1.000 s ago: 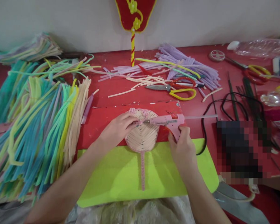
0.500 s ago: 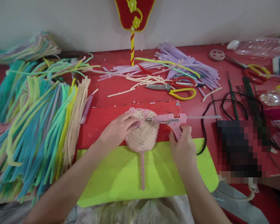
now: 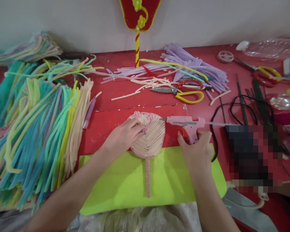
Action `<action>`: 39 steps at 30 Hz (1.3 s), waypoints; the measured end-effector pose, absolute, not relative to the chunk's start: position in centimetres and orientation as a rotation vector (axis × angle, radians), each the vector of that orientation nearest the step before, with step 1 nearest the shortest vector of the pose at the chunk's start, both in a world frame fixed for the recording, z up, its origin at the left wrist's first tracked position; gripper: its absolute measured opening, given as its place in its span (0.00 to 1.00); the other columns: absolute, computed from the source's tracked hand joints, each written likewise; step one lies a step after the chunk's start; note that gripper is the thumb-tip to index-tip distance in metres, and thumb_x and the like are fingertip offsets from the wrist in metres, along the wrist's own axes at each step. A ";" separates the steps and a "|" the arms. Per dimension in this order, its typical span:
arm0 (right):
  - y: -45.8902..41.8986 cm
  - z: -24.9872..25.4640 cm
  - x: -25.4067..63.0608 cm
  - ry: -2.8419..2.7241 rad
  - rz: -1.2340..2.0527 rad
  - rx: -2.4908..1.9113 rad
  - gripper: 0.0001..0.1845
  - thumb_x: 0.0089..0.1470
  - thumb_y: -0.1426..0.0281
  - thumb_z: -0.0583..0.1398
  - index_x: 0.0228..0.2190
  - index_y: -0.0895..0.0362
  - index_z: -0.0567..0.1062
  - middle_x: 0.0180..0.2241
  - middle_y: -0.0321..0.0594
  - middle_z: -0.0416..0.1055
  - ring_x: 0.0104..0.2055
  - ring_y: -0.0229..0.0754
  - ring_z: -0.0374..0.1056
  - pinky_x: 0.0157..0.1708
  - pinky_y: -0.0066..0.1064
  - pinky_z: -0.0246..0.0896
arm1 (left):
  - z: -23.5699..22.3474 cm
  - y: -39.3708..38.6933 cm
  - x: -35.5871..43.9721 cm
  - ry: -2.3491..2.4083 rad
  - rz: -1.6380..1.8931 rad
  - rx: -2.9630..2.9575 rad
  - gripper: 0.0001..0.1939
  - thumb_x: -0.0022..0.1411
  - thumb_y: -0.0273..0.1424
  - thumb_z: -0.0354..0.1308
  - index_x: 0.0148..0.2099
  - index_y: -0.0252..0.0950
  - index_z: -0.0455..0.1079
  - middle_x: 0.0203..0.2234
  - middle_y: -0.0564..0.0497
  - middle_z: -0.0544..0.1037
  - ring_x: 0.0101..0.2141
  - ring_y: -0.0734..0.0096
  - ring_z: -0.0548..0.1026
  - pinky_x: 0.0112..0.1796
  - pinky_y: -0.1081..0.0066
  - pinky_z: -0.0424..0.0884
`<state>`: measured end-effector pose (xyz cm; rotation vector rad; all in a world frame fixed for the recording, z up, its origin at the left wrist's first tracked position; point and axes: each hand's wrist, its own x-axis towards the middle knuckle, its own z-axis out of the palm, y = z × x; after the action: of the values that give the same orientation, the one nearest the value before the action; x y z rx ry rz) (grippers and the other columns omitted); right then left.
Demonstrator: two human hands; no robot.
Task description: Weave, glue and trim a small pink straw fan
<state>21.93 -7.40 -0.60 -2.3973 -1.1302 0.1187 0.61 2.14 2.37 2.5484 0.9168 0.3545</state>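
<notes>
A round fan (image 3: 151,141) made of cream pipe cleaners, with a pink rim and a pink wrapped handle, lies flat in front of me. My left hand (image 3: 125,133) rests on its left side, fingers pinched on a small pink pipe-cleaner piece (image 3: 144,130) against the fan's face. Two pink curled decorations (image 3: 150,116) sit near its top edge. My right hand (image 3: 197,146) is wrapped round the grip of a pink hot glue gun (image 3: 183,120). The gun's nozzle points left, at the fan's right edge, and a clear glue stick (image 3: 219,123) extends from its back.
Under the fan's handle lies a lime-green mat (image 3: 116,183). Bundles of coloured pipe cleaners (image 3: 38,129) fill the left side. Behind are scissors (image 3: 178,91) and purple pipe cleaners (image 3: 195,67). A black cord (image 3: 214,138) loops at right, near a blurred-out dark object (image 3: 251,154).
My right hand has drawn the glue gun to the right, so its nozzle has moved away from the pink piece. My left hand stays on the fan.
</notes>
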 end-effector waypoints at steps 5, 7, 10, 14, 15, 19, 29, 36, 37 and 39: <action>-6.5 -0.5 24.1 -1.148 0.016 -2.401 0.31 0.42 0.47 0.57 0.39 0.58 0.62 0.33 0.49 0.67 0.32 0.49 0.63 0.29 0.38 0.56 | 2.8 1.9 0.6 0.941 0.229 2.622 0.12 0.64 0.28 0.43 0.42 0.34 0.68 0.36 0.48 0.70 0.39 0.71 0.70 0.40 0.70 0.72; -6.2 -0.6 25.0 -1.198 -0.006 -2.409 0.32 0.42 0.47 0.56 0.40 0.59 0.62 0.36 0.51 0.66 0.36 0.51 0.63 0.32 0.40 0.57 | 2.8 1.8 0.6 0.948 0.177 2.671 0.11 0.63 0.26 0.44 0.43 0.34 0.67 0.37 0.48 0.70 0.40 0.69 0.70 0.40 0.69 0.72; -6.1 -0.8 26.1 -1.327 -0.041 -2.410 0.33 0.43 0.46 0.56 0.40 0.60 0.64 0.37 0.53 0.65 0.41 0.54 0.62 0.36 0.43 0.57 | 2.8 1.7 0.7 0.957 0.160 2.696 0.11 0.63 0.25 0.45 0.43 0.33 0.67 0.37 0.48 0.70 0.41 0.68 0.69 0.41 0.68 0.71; -6.6 0.0 26.0 -1.431 -0.198 -2.341 0.29 0.46 0.49 0.56 0.40 0.61 0.66 0.39 0.54 0.66 0.43 0.55 0.61 0.41 0.46 0.57 | 2.7 1.5 0.5 0.960 0.210 2.708 0.12 0.63 0.26 0.44 0.44 0.33 0.67 0.37 0.47 0.70 0.40 0.69 0.69 0.40 0.68 0.71; -6.8 0.4 25.5 -1.429 -0.258 -2.300 0.26 0.49 0.53 0.55 0.40 0.61 0.67 0.40 0.54 0.66 0.44 0.55 0.61 0.43 0.46 0.56 | 2.7 1.5 0.4 0.956 0.215 2.724 0.12 0.63 0.26 0.44 0.45 0.34 0.67 0.38 0.47 0.69 0.40 0.68 0.69 0.40 0.68 0.71; -7.1 1.2 22.7 -1.662 -0.252 -1.978 0.12 0.56 0.69 0.50 0.41 0.58 0.66 0.41 0.50 0.70 0.44 0.48 0.65 0.45 0.43 0.56 | 2.8 1.3 0.1 0.947 0.174 2.809 0.12 0.62 0.25 0.46 0.46 0.33 0.66 0.40 0.46 0.69 0.40 0.67 0.69 0.40 0.67 0.71; -5.3 -0.8 19.3 -2.285 -0.005 -1.405 0.17 0.54 0.77 0.50 0.46 0.59 0.66 0.51 0.45 0.66 0.59 0.45 0.53 0.54 0.42 0.53 | 3.2 1.0 -0.2 0.955 0.174 2.874 0.14 0.59 0.21 0.49 0.47 0.34 0.66 0.40 0.47 0.70 0.42 0.66 0.69 0.43 0.65 0.69; -5.2 -0.8 18.8 -2.308 0.063 -1.462 0.18 0.55 0.77 0.50 0.49 0.59 0.64 0.54 0.44 0.62 0.60 0.44 0.52 0.56 0.44 0.53 | 2.5 1.0 -1.0 0.981 0.339 2.875 0.16 0.62 0.25 0.46 0.52 0.33 0.63 0.46 0.44 0.71 0.46 0.65 0.70 0.46 0.64 0.67; -5.2 -0.8 18.8 -2.311 0.066 -1.460 0.19 0.55 0.77 0.49 0.49 0.59 0.64 0.54 0.44 0.62 0.60 0.44 0.52 0.56 0.44 0.52 | 2.7 0.7 -1.0 0.980 0.366 2.888 0.16 0.63 0.26 0.45 0.53 0.32 0.62 0.47 0.44 0.71 0.46 0.65 0.69 0.47 0.63 0.67; -5.2 -0.7 18.8 -2.318 0.078 -1.462 0.20 0.55 0.78 0.48 0.50 0.60 0.63 0.55 0.44 0.61 0.60 0.43 0.51 0.56 0.44 0.51 | 3.3 -0.3 -0.8 0.949 0.406 2.919 0.17 0.64 0.29 0.44 0.53 0.31 0.62 0.48 0.44 0.71 0.48 0.64 0.68 0.49 0.62 0.66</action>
<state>18.84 -5.21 -0.73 -1.4616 -2.3182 0.0780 -0.84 -0.32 3.28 2.9192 0.9488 0.4058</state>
